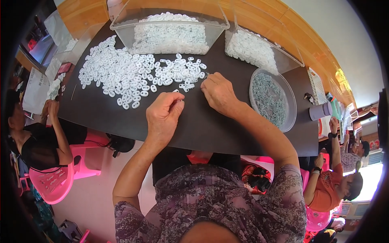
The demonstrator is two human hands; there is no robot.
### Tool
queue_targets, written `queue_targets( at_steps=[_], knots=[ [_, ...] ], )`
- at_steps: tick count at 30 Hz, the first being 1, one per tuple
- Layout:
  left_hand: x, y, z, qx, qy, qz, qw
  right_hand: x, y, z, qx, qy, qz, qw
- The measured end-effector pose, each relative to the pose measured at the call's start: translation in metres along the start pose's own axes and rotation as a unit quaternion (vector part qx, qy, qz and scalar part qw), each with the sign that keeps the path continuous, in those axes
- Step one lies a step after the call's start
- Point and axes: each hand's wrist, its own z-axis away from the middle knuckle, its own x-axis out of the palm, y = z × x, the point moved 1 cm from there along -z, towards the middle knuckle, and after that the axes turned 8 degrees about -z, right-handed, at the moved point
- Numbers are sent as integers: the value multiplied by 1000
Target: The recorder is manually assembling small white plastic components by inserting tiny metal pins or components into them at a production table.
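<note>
My left hand [163, 115] is closed in a pinch above the dark table [190, 135]; whatever sits between its thumb and forefinger is too small to make out. To its right, my right hand [219, 92] bends over the tabletop with fingers pressed together, and a tiny greyish bit shows at its fingertips. Just beyond both hands lies a small heap of white plastic pieces [178, 72], oval with dark holes. It runs into a larger spread of the same oval pieces [117, 69] at the left.
A clear bin [121, 34] of white pieces stands at the back. Right of it is another clear bin [291, 62] with small white parts. An oval tub [292, 109] holds many thin grey-green parts. A lilac cylinder [320, 111] stands at the right edge. People sit at both sides.
</note>
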Motion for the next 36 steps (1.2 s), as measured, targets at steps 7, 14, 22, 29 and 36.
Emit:
queue_targets(
  at_steps=[7, 14, 22, 29, 36],
  knots=[
    [6, 3, 1, -3, -29, -7, 1000, -10, -7, 2, 3, -39, 41, 998],
    [9, 11, -6, 2, -40, -46, 998, -14, -11, 3, 20, -8, -72, 997],
    [15, 15, -10, 63, -35, -83, 994, -29, -35, -2, 272, -79, -363, 888],
    [12, 14, -14, 59, -86, -72, 992, -27, -32, 0, 317, -78, -462, 825],
    [17, 8, -14, 7, -84, -42, 996, -24, -38, 1, 295, -57, -461, 835]
  ],
)
